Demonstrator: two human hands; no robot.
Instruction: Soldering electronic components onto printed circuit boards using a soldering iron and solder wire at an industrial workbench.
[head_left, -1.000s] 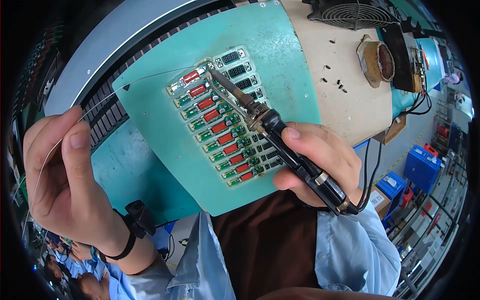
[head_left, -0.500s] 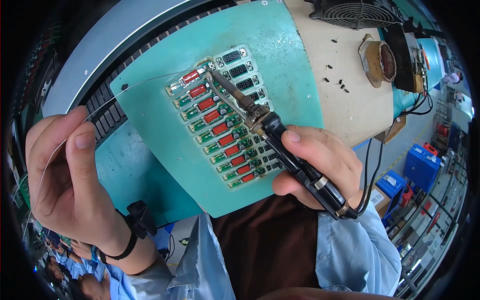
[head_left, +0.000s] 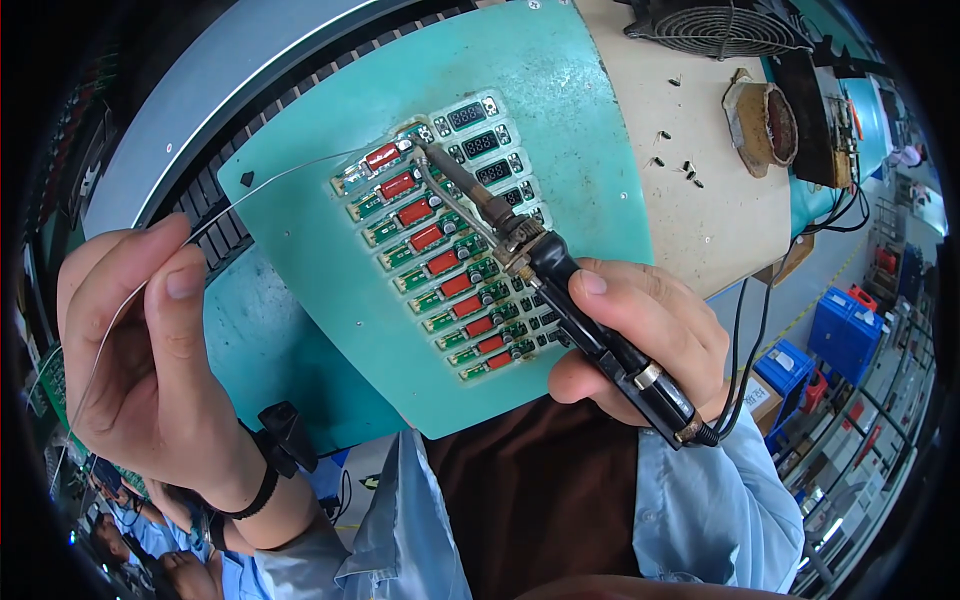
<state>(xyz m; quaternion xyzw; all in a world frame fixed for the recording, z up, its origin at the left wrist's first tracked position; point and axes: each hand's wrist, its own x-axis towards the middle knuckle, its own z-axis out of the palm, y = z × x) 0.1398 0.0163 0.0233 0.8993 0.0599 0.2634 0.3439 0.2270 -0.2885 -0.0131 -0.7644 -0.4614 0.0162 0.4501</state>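
In my right hand [head_left: 650,335] is a black soldering iron [head_left: 600,325], with a thin metal tube along its shaft. Its tip touches or nearly touches the topmost of several small green circuit boards [head_left: 415,240], each carrying a red block-shaped component [head_left: 383,156]. The boards sit in slots of a teal plate [head_left: 320,240], beside small dark digit displays [head_left: 480,142]. Between the thumb and finger of my left hand [head_left: 150,350] runs a thin solder wire [head_left: 270,180]. Its far end reaches the top board close to the iron's tip, where the exact contact is too small to tell.
Behind the plate runs a slatted conveyor [head_left: 215,235] with a grey rail [head_left: 220,100]. On the beige surface at right lie small dark components [head_left: 690,170], a crusted holder [head_left: 765,120] and a round fan grille [head_left: 725,32]. Blue bins [head_left: 840,330] stand beyond; co-workers [head_left: 150,540] sit lower left.
My left hand has shifted slightly right, toward the plate, with the solder wire. The soldering iron stays at the top board, its handle a little lower and further right.
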